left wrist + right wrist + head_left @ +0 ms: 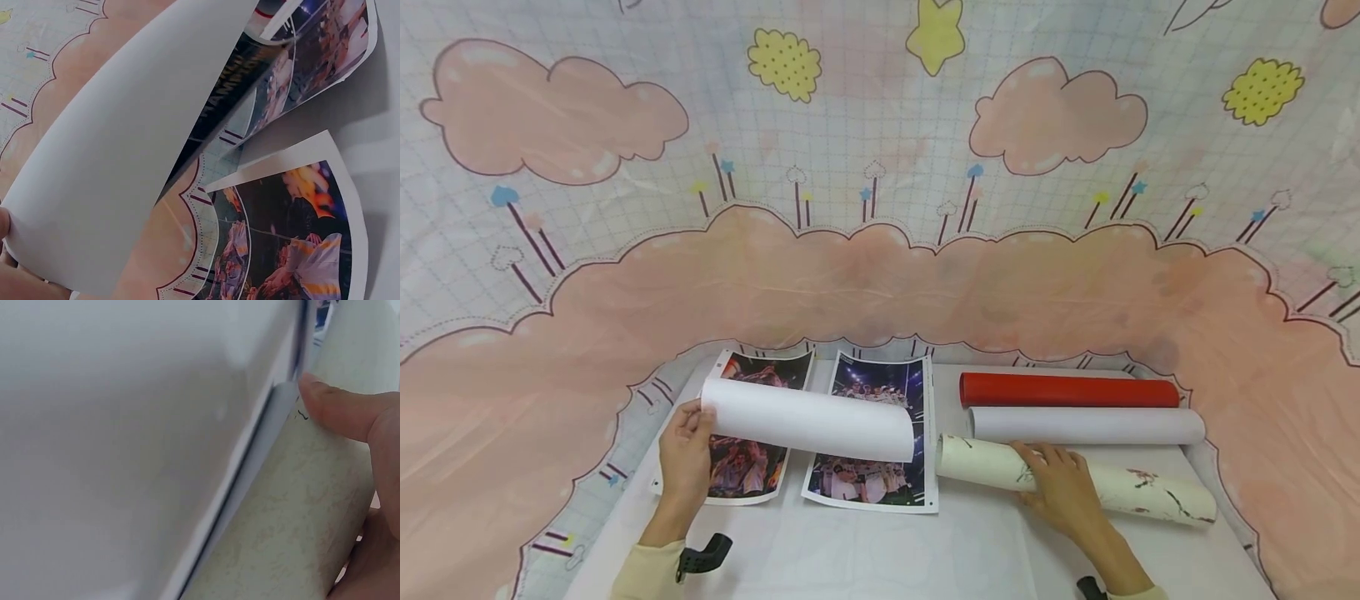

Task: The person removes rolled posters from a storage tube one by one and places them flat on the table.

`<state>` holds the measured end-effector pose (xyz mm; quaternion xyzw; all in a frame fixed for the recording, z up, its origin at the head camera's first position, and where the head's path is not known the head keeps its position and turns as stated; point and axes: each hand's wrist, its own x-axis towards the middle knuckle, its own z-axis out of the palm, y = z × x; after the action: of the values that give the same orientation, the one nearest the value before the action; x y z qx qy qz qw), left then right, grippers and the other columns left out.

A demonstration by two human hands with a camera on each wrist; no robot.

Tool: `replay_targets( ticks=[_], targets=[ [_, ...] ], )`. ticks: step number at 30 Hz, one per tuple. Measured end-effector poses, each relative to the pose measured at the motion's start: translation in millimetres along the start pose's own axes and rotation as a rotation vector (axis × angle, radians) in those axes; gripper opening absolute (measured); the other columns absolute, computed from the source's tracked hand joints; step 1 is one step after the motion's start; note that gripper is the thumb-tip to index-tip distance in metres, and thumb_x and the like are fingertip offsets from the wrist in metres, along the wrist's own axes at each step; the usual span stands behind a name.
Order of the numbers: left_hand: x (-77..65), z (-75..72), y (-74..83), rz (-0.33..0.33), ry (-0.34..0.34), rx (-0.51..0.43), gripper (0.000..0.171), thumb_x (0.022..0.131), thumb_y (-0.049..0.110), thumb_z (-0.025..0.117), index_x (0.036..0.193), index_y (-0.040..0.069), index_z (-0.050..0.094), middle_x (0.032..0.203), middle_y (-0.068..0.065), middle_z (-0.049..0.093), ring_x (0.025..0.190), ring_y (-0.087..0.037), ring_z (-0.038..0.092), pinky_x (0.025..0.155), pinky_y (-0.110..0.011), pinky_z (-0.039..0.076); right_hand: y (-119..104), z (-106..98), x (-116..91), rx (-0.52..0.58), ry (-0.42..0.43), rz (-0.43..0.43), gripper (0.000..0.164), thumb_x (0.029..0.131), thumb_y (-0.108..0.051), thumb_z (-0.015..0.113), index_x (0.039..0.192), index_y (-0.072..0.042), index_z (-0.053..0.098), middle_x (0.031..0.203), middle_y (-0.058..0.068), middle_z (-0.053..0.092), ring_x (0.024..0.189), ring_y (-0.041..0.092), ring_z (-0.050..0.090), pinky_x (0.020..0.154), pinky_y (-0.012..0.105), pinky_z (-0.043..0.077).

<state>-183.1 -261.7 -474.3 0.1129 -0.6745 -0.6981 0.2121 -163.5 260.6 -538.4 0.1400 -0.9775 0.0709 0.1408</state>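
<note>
My left hand [685, 454] pinches the left end of a curled poster [808, 421], its plain white back turned up. Dark print with gold lettering shows on its inner face in the left wrist view. The curled sheet overlaps two photo posters, the left one [747, 471] and the right one [871, 483], which lie face up with their edges bending. My right hand [1063, 487] grips a cream paper roll [1153, 493] with dark branch-like marks around its middle, thumb on the near side. In the right wrist view the thumb [337, 409] presses against this roll.
Behind the cream roll lie a white roll [1086, 426] and, farther back, a red roll [1067, 390], side by side on the white table [865, 558]. A cloth [925, 287] with clouds and stars hangs behind and around the table.
</note>
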Motion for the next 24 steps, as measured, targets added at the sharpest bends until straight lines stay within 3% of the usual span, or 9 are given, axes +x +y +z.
replay_targets(
  ticks=[9, 24],
  targets=[
    [3.3, 4.5, 5.0, 0.027, 0.015, -0.070, 0.022, 0.100, 0.019, 0.057, 0.113, 0.003, 0.056, 0.100, 0.014, 0.070, 0.103, -0.001, 0.062, 0.086, -0.009, 0.046, 18, 3, 0, -0.021, 0.044, -0.064, 0.083, 0.062, -0.032, 0.091, 0.136, -0.018, 0.056, 0.116, 0.013, 0.063, 0.109, 0.038, 0.060, 0.092, 0.060, 0.043],
    [-2.4, 15.3, 0.2, -0.035, -0.018, 0.025, 0.026, 0.101, 0.025, 0.055, 0.119, 0.006, 0.054, 0.104, 0.017, 0.067, 0.108, -0.002, 0.059, 0.089, -0.009, 0.044, 42, 7, 2, -0.059, -0.007, -0.039, 0.079, 0.063, -0.027, 0.091, 0.134, -0.016, 0.058, 0.119, 0.014, 0.064, 0.110, 0.041, 0.059, 0.094, 0.062, 0.042]
  ],
)
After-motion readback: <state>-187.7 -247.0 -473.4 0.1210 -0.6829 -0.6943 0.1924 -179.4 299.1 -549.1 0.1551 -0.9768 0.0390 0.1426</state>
